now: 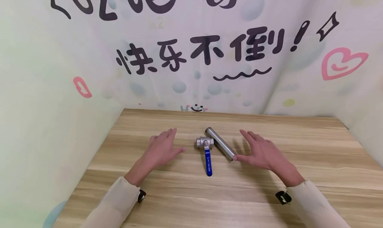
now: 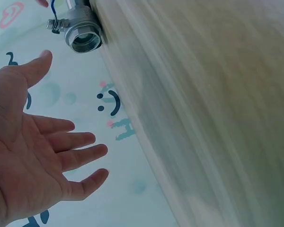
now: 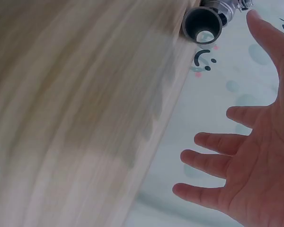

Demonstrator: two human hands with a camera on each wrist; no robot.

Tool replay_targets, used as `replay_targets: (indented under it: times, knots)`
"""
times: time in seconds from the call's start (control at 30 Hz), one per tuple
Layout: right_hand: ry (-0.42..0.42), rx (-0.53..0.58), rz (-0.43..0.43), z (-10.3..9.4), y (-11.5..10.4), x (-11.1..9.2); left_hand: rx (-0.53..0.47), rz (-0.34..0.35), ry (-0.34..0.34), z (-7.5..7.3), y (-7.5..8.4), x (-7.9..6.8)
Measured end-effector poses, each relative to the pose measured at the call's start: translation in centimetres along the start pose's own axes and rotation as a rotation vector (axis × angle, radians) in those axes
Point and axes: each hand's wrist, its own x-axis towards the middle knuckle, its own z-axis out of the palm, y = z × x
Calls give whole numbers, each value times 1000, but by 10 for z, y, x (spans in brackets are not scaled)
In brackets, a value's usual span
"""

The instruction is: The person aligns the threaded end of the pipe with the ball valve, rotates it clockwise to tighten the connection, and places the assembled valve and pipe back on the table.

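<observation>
A metal ball valve with a blue lever handle lies mid-table, its lever pointing toward me. Against its right side a steel pipe lies at a slant. My left hand is held left of the valve, fingers spread and nothing in it. On the other side, my right hand is spread too, its thumb tip overlapping the near end of the pipe in the head view. The valve's threaded opening shows in the left wrist view, and the pipe's hollow end in the right wrist view.
The wood-grain table ends at a printed cloth backdrop behind and at the sides. Small black devices, a left one and a right one, sit at the sleeve cuffs.
</observation>
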Motion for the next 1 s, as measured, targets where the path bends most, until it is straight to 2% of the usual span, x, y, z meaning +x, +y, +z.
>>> replay_targets:
  times: [0.27,0.47,1.0]
  knots:
    - [-19,55,51,-2,-7,7,-68,0,30,-2,5,9]
    - [-20,73,76,-3,-13,10,-157,-8,26,-2,11,12]
    - [-56,244,163,0,-23,20,-307,-13,40,5,28,25]
